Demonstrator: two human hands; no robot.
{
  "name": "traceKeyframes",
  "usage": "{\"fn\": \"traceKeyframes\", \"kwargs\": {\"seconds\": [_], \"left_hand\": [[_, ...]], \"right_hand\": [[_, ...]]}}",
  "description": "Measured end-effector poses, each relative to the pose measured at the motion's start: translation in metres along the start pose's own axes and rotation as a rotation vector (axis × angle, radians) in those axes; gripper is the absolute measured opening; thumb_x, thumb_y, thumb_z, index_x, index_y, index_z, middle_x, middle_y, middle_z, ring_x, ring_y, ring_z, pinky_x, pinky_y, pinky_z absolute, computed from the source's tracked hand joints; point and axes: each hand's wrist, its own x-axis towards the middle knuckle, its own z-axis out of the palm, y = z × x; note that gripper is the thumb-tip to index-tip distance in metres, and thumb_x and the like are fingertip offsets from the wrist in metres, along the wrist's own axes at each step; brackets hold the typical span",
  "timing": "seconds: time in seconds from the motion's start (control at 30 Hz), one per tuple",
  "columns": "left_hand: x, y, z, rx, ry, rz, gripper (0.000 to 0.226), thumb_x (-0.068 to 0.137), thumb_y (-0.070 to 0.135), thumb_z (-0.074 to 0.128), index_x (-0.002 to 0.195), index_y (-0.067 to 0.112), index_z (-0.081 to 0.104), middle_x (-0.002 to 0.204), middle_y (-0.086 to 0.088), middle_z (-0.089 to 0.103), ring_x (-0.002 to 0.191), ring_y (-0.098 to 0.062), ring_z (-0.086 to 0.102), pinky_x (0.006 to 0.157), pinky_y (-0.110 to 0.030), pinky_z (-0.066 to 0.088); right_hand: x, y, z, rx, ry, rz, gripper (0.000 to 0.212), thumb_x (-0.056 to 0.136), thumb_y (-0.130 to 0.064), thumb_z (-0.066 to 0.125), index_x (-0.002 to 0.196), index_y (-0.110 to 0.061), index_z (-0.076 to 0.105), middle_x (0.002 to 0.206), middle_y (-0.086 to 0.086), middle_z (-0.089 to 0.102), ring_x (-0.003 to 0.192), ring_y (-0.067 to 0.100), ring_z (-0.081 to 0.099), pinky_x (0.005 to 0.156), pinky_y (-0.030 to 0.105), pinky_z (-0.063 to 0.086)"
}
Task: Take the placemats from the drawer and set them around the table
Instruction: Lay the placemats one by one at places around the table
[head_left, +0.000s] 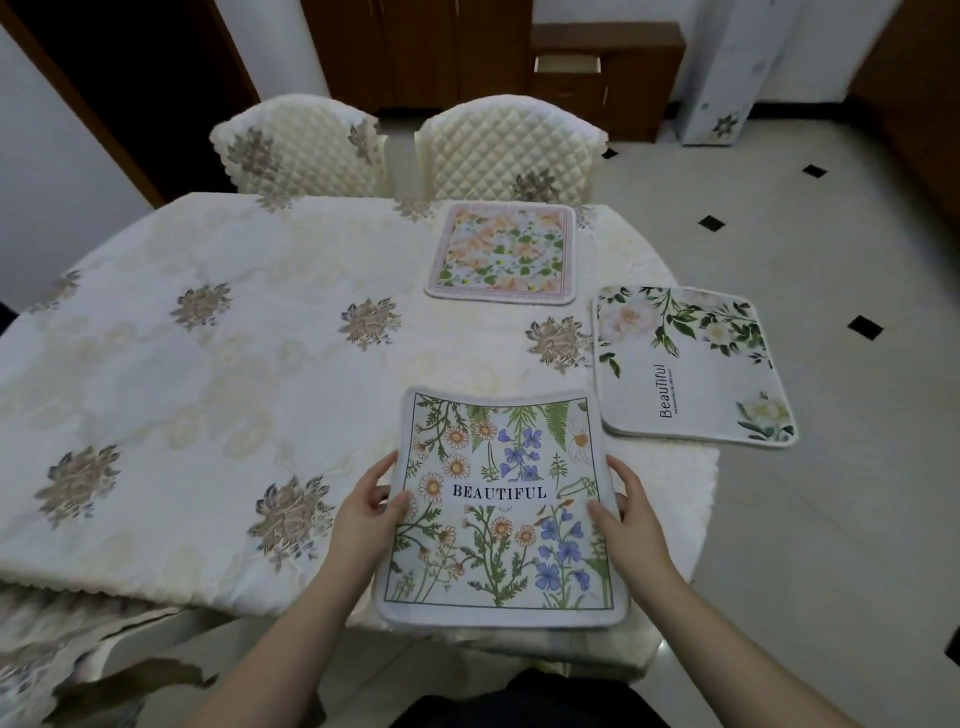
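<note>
A white placemat printed with wildflowers and the word BEAUTIFUL is at the near edge of the table, overhanging it slightly. My left hand grips its left edge and my right hand grips its right edge, thumbs on top. A pink-bordered floral placemat lies flat at the far side in front of a chair. A white placemat with green leaves lies at the table's right end, partly over the edge. An open drawer shows in the brown cabinet at the back.
The table carries a cream floral tablecloth. Two quilted cream chairs stand at the far side, and another chair's corner is at the near left. Pale tiled floor with black diamonds lies to the right.
</note>
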Motion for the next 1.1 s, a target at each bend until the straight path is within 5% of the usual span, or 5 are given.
{"fn": "traceKeyframes", "kwargs": {"seconds": [0.47, 0.63, 0.8, 0.97, 1.1], "left_hand": [[0.071, -0.007, -0.025, 0.043, -0.075, 0.042, 0.051, 0.089, 0.017, 0.073, 0.131, 0.041, 0.056, 0.099, 0.002, 0.073, 0.083, -0.016, 0.073, 0.070, -0.043, 0.062], [0.090, -0.025, -0.035, 0.073, -0.114, 0.052, 0.043, 0.091, 0.017, 0.070, 0.130, 0.030, 0.060, 0.090, -0.001, 0.072, 0.080, -0.015, 0.072, 0.069, -0.037, 0.060], [0.098, -0.040, -0.043, 0.116, -0.164, 0.062, 0.034, 0.095, 0.024, 0.065, 0.127, 0.031, 0.059, 0.084, 0.002, 0.072, 0.080, -0.015, 0.072, 0.074, -0.046, 0.061], [0.097, -0.044, -0.045, 0.258, -0.189, 0.140, 0.038, 0.095, 0.022, 0.064, 0.133, 0.026, 0.056, 0.088, 0.006, 0.069, 0.078, -0.008, 0.068, 0.064, -0.023, 0.051], [0.097, -0.043, -0.040, 0.320, -0.139, 0.167, 0.042, 0.095, 0.019, 0.064, 0.136, 0.022, 0.057, 0.093, 0.009, 0.067, 0.079, -0.003, 0.063, 0.066, -0.016, 0.046]], "right_hand": [[0.022, 0.002, 0.035, 0.043, 0.103, 0.085, 0.053, 0.098, -0.011, 0.056, 0.138, -0.041, 0.037, 0.103, 0.004, 0.074, 0.082, 0.017, 0.075, 0.067, 0.034, 0.060], [0.021, 0.013, 0.049, -0.023, 0.294, 0.117, 0.052, 0.097, -0.016, 0.057, 0.143, -0.032, 0.039, 0.116, 0.007, 0.066, 0.094, 0.020, 0.069, 0.086, 0.046, 0.057], [0.013, 0.018, 0.060, -0.070, 0.402, 0.108, 0.046, 0.100, -0.012, 0.051, 0.144, -0.023, 0.045, 0.123, 0.003, 0.058, 0.096, 0.015, 0.061, 0.073, 0.027, 0.051], [0.008, 0.032, 0.058, -0.231, 0.405, 0.135, 0.046, 0.096, -0.013, 0.052, 0.141, -0.023, 0.053, 0.125, 0.008, 0.064, 0.105, 0.023, 0.064, 0.092, 0.040, 0.054], [0.004, 0.039, 0.054, -0.323, 0.391, 0.136, 0.044, 0.094, -0.014, 0.056, 0.138, -0.021, 0.057, 0.115, 0.010, 0.066, 0.098, 0.021, 0.064, 0.082, 0.030, 0.049]]}}
